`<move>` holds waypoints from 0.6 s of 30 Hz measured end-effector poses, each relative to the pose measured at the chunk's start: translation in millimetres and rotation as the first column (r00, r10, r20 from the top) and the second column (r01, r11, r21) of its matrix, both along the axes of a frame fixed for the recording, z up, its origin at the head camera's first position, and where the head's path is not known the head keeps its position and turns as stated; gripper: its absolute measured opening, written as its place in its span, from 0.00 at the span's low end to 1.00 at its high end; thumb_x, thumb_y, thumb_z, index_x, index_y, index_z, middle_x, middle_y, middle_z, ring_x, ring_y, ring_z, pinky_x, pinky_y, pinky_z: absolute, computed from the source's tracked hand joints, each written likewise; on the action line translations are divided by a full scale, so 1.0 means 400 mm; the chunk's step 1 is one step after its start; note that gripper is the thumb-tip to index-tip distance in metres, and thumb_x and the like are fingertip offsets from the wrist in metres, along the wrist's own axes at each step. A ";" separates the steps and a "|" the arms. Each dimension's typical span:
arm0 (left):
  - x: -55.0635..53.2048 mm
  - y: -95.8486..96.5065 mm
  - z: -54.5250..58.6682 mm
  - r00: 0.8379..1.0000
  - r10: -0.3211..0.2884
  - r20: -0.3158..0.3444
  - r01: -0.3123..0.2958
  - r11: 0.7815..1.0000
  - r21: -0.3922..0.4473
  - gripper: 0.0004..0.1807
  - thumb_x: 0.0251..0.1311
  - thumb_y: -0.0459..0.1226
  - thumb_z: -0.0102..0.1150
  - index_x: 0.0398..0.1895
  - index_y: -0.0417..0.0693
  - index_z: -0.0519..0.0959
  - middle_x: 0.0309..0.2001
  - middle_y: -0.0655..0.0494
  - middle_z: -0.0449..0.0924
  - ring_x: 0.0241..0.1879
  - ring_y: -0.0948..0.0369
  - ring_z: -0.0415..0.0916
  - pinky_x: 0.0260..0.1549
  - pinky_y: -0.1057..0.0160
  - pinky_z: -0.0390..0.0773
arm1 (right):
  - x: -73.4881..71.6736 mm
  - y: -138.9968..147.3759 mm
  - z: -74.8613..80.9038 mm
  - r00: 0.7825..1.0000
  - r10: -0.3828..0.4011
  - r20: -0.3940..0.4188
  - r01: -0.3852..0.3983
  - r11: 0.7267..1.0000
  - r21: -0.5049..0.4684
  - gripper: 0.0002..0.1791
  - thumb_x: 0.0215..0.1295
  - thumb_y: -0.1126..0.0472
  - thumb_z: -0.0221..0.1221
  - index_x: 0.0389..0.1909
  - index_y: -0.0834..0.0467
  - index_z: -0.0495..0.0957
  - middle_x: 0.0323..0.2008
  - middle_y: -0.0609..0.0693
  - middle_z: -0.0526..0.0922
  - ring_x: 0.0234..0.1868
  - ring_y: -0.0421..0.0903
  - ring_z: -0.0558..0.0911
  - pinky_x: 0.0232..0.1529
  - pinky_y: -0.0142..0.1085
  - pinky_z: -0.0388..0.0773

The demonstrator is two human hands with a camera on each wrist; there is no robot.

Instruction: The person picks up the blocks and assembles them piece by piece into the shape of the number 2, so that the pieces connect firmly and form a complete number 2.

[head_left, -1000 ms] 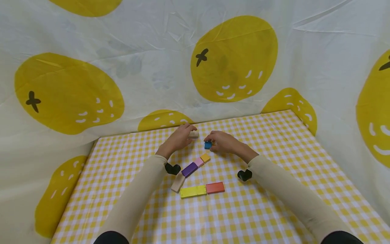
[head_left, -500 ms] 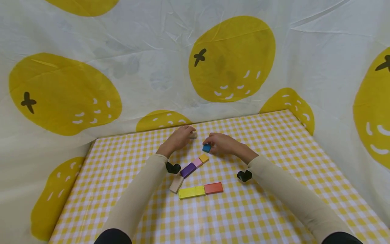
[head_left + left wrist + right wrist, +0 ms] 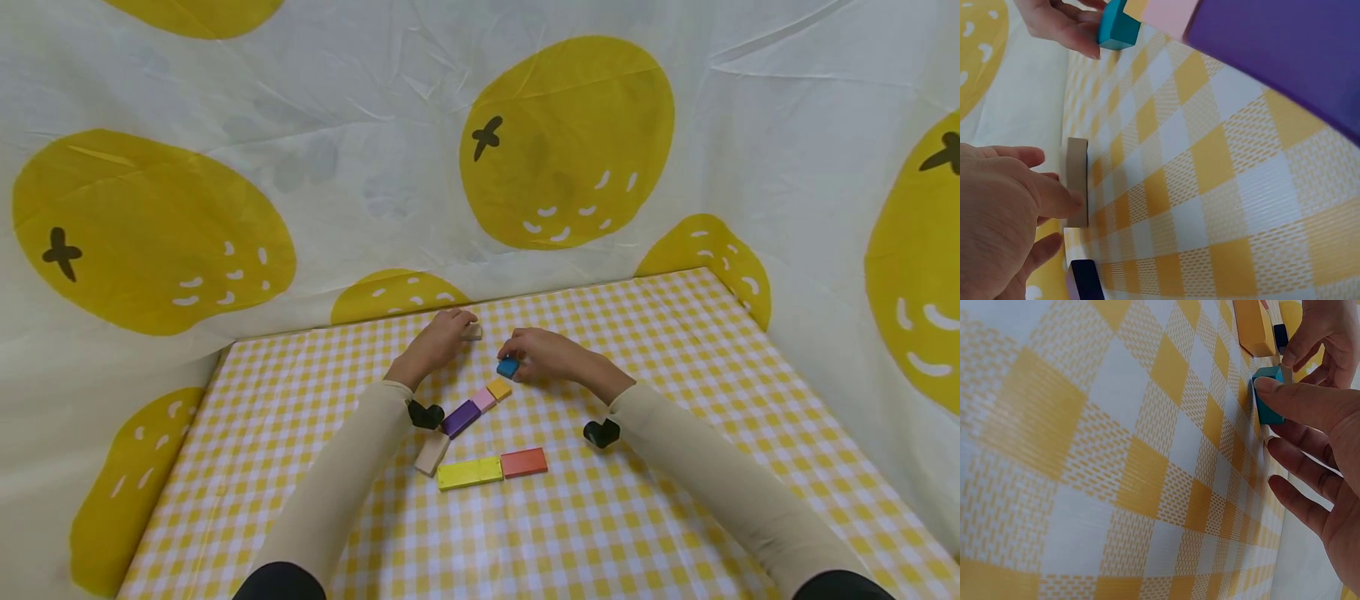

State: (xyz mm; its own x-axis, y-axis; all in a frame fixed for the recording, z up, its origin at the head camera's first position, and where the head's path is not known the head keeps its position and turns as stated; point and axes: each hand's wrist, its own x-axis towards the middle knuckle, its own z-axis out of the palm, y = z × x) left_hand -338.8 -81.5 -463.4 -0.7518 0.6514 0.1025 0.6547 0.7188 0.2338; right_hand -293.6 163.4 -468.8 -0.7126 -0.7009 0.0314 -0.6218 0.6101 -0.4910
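Note:
My right hand (image 3: 551, 352) pinches a small blue block (image 3: 507, 367) between thumb and fingers, just beyond the orange block (image 3: 498, 389). A narrow gap separates blue and orange. The orange one ends a slanting row with a pink block (image 3: 484, 400), a purple block (image 3: 461, 419) and a plain wooden block (image 3: 432, 453). Further back, my left hand (image 3: 435, 340) holds another wooden block (image 3: 1077, 181), its thumb against the side; some of its fingertips are hidden. A dark block (image 3: 1088, 279) lies beside that one in the left wrist view; the hand hides it from the head view.
Nearer me, a yellow block (image 3: 469, 473) and a red block (image 3: 524, 462) lie end to end, starting by the row's near wooden block. A checked cloth (image 3: 637, 533) covers the table. Its back edge meets a hanging white sheet (image 3: 360, 167) with yellow fruit prints.
My right hand has brought the blue block nearer to the orange block and turned it slightly. The left hand and its wooden block have stayed put. The head view has shifted slightly.

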 end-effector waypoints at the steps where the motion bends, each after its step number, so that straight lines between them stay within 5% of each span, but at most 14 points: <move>1: 0.001 -0.001 -0.002 1.000 -0.009 -0.009 0.009 1.000 0.011 0.20 0.68 0.23 0.54 0.62 0.36 0.74 0.59 0.38 0.77 0.60 0.42 0.73 0.63 0.49 0.72 | 0.000 0.000 0.000 1.000 0.001 0.000 -0.001 1.000 0.002 0.19 0.62 0.64 0.70 0.54 0.60 0.84 0.47 0.52 0.82 0.47 0.48 0.83 0.50 0.40 0.81; 18: 0.007 0.005 -0.019 0.998 -0.059 -0.037 0.059 0.998 0.001 0.21 0.63 0.20 0.59 0.58 0.40 0.81 0.54 0.45 0.77 0.55 0.47 0.72 0.55 0.54 0.78 | 0.022 -0.006 0.012 1.000 -0.021 0.014 0.019 0.996 0.086 0.22 0.60 0.57 0.73 0.54 0.56 0.83 0.47 0.49 0.80 0.46 0.44 0.81 0.47 0.38 0.80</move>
State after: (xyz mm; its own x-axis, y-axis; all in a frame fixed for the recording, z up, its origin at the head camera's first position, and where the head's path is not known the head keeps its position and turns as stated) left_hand -336.0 -79.6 -471.0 -0.7078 0.6941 0.1313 0.7041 0.6783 0.2102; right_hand -284.6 161.2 -464.0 -0.7265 -0.6861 -0.0391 -0.6019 0.6627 -0.4456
